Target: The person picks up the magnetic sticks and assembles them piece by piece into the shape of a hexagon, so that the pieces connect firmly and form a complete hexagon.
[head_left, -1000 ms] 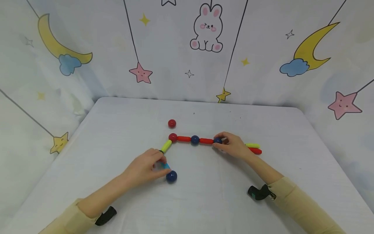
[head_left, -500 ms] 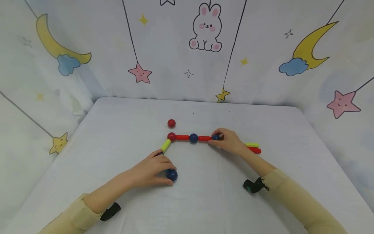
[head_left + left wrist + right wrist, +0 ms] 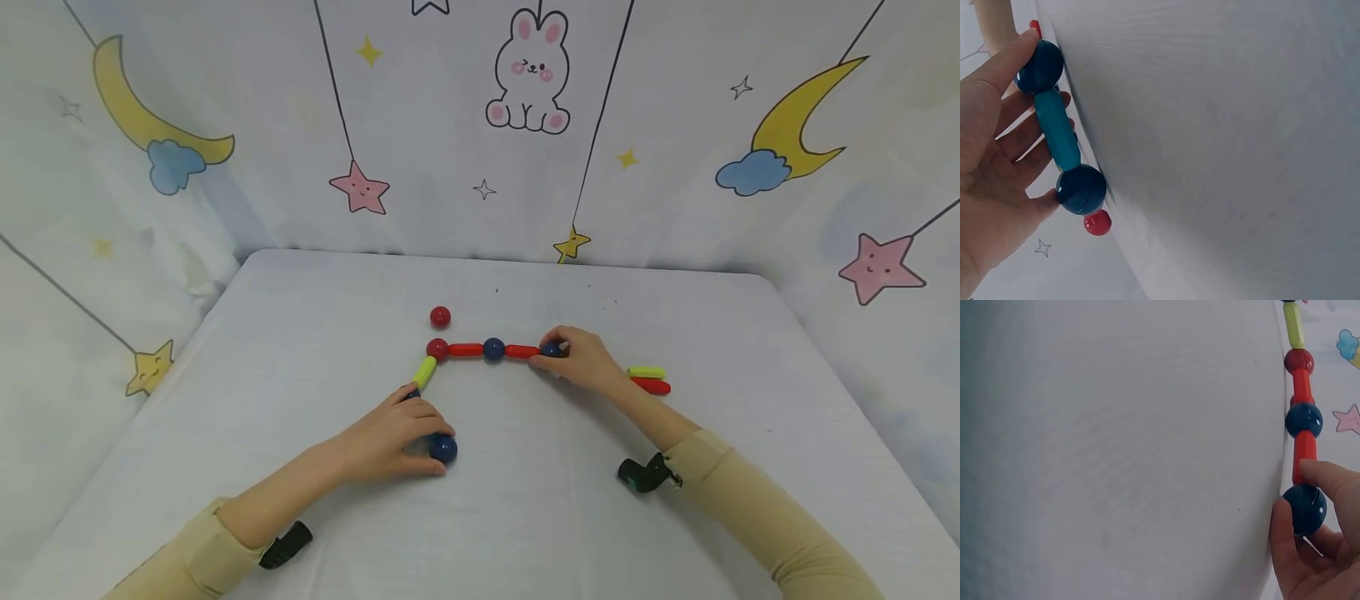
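Observation:
A chain of toy building balls and rods lies on the table. In the head view my left hand spans its near-left end, with the thumb at the near dark blue ball and the index finger at another blue ball. The left wrist view shows a teal rod between these balls, fingers behind it. A yellow-green rod leads up to a red ball. Beyond it run two red rods with a blue ball between. My right hand pinches the end blue ball, a finger touching the red rod.
A loose red ball sits just behind the chain. Beside my right wrist lie a loose yellow-green rod and a loose red rod. The white table meets a patterned cloth backdrop at its far edge.
My left hand has gone from pinching near the teal rod to spanning both blue balls. My right hand has shifted the chain's right end slightly left and away from me.

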`<state>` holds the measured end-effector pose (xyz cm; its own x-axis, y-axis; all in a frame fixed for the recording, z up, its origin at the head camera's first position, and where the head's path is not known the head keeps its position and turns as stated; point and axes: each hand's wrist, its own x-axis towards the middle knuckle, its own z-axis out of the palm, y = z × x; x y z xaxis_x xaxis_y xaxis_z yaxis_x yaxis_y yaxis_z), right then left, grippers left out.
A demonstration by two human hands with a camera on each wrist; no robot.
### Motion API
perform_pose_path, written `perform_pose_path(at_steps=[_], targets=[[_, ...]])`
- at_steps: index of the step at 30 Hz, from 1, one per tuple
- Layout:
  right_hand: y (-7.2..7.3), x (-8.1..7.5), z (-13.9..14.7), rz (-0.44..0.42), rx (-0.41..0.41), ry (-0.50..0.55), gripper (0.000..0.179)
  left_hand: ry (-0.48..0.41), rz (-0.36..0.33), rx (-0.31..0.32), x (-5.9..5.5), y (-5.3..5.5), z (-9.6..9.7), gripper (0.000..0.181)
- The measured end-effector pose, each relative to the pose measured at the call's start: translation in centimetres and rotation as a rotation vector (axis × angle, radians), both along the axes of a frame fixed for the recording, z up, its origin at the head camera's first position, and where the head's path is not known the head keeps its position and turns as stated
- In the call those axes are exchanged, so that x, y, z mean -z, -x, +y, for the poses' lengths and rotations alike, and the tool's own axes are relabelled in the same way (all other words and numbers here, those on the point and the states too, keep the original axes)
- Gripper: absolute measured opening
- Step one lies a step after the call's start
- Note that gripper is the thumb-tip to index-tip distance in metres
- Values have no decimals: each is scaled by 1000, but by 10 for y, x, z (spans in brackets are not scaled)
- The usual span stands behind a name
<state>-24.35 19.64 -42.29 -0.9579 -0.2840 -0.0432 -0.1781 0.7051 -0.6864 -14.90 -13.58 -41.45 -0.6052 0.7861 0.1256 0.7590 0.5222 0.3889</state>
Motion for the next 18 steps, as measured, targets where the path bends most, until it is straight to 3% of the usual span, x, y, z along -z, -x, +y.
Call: perform_pose_path(at_steps=[18], targets=[[-7, -3, -5, -3, 24, -34, 35, 1, 15, 11, 0, 1, 0, 40]])
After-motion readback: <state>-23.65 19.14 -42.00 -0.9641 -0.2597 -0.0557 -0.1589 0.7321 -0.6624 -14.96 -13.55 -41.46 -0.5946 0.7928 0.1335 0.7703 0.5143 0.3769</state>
